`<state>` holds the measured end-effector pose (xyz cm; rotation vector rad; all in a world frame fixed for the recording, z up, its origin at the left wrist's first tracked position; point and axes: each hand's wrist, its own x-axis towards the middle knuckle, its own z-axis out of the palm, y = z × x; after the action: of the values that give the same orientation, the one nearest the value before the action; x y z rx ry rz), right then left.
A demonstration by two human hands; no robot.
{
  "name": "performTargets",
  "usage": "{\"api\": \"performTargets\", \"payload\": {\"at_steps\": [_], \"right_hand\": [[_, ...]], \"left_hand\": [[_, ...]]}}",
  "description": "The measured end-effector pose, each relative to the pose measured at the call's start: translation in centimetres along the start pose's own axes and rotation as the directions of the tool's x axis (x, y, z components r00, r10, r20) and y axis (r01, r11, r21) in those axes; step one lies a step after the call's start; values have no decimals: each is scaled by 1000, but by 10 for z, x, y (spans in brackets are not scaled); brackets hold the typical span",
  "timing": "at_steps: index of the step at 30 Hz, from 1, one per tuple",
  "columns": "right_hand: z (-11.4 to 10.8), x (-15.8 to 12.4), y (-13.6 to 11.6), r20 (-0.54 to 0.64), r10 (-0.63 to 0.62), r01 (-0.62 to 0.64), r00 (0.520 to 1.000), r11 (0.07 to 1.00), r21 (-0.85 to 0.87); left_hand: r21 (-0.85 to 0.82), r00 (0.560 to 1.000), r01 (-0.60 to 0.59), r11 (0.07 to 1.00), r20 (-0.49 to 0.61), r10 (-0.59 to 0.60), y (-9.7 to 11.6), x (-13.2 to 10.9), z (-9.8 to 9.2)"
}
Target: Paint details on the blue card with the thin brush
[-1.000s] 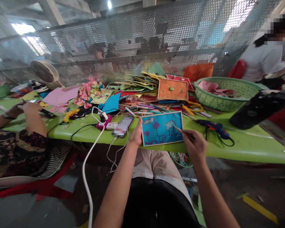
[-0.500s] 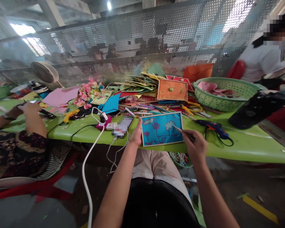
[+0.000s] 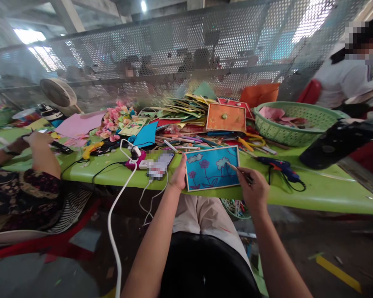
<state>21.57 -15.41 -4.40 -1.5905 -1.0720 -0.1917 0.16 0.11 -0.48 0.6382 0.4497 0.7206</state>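
My left hand [image 3: 179,174] grips the left edge of a framed blue picture [image 3: 211,180], which is tilted up at the table's front edge. Flowers, clouds and a tree are drawn on it in purple and pale tones. Between the fingers of my right hand [image 3: 254,184] is a thin pen or brush [image 3: 232,166]; its exact kind is too small to tell. Its tip rests on or just over the tree at the picture's right side. Past my right hand lies a dark blue glue gun [image 3: 278,165] with its cord.
On the green table [image 3: 323,190] lie a phone [image 3: 162,164], a power strip [image 3: 138,161], scattered pens [image 3: 192,140] and stacked cards [image 3: 186,108]. A green basket [image 3: 286,130] and a black bottle [image 3: 329,145] stand right. A co-worker's hands [image 3: 34,142] are at left.
My right hand has shifted slightly left, and the tool's tip has moved a little left and up over the tree. My left hand and the picture stay nearly still.
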Motion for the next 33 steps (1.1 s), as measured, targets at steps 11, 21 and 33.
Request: {"api": "performTargets", "payload": {"at_steps": [11, 21, 33], "right_hand": [[-1, 0, -3, -12, 11, -11, 1000, 1000, 4], [-5, -6, 0, -14, 86, -86, 996, 996, 22], [-4, -5, 1, -6, 39, -39, 999, 999, 15]], "left_hand": [[-37, 999, 43, 998, 3, -43, 1, -1, 3], [-36, 1000, 24, 999, 16, -23, 4, -5, 8], [-40, 999, 20, 999, 38, -18, 3, -4, 7]]}}
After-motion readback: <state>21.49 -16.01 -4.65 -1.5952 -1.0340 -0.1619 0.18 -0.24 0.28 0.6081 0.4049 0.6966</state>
